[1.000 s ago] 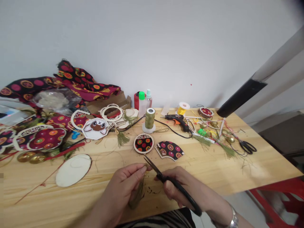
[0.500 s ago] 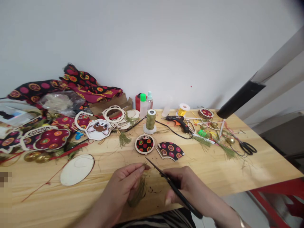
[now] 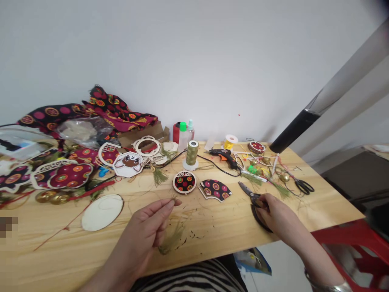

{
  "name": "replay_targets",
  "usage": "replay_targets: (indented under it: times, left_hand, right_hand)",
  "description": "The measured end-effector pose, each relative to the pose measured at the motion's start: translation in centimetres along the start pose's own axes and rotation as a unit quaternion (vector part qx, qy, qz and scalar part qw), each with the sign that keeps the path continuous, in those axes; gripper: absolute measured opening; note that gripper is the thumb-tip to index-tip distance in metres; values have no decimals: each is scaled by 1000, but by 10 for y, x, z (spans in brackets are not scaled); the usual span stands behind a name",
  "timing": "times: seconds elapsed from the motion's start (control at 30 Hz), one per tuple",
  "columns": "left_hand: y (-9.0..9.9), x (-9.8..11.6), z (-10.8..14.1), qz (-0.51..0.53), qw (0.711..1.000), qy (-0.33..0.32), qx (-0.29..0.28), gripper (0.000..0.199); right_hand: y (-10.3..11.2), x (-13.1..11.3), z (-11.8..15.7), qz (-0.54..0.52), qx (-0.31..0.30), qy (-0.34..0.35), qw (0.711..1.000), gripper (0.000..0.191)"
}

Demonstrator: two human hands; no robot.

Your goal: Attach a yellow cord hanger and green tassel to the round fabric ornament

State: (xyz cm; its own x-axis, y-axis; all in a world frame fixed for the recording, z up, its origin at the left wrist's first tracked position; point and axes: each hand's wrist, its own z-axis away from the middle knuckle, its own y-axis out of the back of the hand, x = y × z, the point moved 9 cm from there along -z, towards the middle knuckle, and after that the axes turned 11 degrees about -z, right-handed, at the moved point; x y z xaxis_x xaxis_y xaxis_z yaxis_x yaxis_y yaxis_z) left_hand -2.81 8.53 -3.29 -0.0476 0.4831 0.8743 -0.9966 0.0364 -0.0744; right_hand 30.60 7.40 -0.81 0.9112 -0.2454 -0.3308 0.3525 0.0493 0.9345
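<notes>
The right hand [image 3: 278, 213] has carried the black scissors [image 3: 249, 192] away from the left hand [image 3: 148, 223] to the right side of the table; cutting therefore appears paused. Its fingers are closed on the scissors' handles; whether the scissors touch the tabletop cannot be told. The left thumb and fingers pinch the olive thread tassel [image 3: 174, 239], which hangs below that hand near the front edge. The wooden table [image 3: 231, 233] bears dark scraps, a thread spool [image 3: 192, 153] and a glue gun [image 3: 224, 154]. A pale wall [image 3: 212, 61] stands behind; a red stool [image 3: 337, 239] stands right.
</notes>
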Motion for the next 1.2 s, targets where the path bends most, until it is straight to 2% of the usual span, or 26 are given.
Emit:
replay_targets:
  times: [0.07, 0.17, 0.23, 0.3, 0.43, 0.53, 0.63, 0.7, 0.8, 0.9, 1.03, 1.13, 1.2]
  left_hand:
    - [-2, 0, 1, 6, 1000, -2, -3, 42]
    - [-5, 1, 3, 12, 1000, -5, -5, 40]
    - [-7, 2, 4, 14, 1000, -6, -2, 39]
    - [-8, 4, 5, 16, 1000, -6, 1, 39]
    - [-6, 5, 3, 23, 1000, -7, 9, 40]
    - [-3, 3, 0, 24, 1000, -3, 14, 38]
    - [-3, 2, -6, 21, 1000, 2, 22, 37]
    - [-4, 4, -10, 21, 999, -1, 27, 35]
    - [-4, 9, -15, 24, 999, -5, 35, 33]
    - [-5, 14, -20, 37, 998, -5, 41, 32]
    - [-7, 17, -24, 51, 998, 7, 47, 33]
    - [-9, 17, -26, 56, 997, 12, 46, 34]
    - [-10, 17, -27, 62, 997, 13, 43, 33]
  right_hand:
    - [7, -18, 3, 31, 46, 38, 998, 16]
    - [10, -68, 15, -17, 116, 167, 979, 19]
    - [-7, -105, 24, -66, 88, 266, 958, 19]
    - [-24, -131, 29, -53, 84, 325, 940, 14]
    - [-47, -150, 29, 33, 138, 355, 924, 16]
    - [-57, -153, 28, 46, 135, 379, 914, 21]
    - [-56, -156, 28, 52, 127, 396, 908, 21]
    - [-50, -155, 22, 10, 96, 383, 919, 20]
    - [-32, -150, 6, -153, -2, 322, 934, 19]
    - [-3, -148, -9, -297, -44, 272, 914, 15]
    - [36, -154, -24, -402, -62, 226, 885, 17]
    - [74, -163, -29, -447, -10, 232, 864, 14]
    - [94, -172, -28, -485, 10, 251, 837, 12]
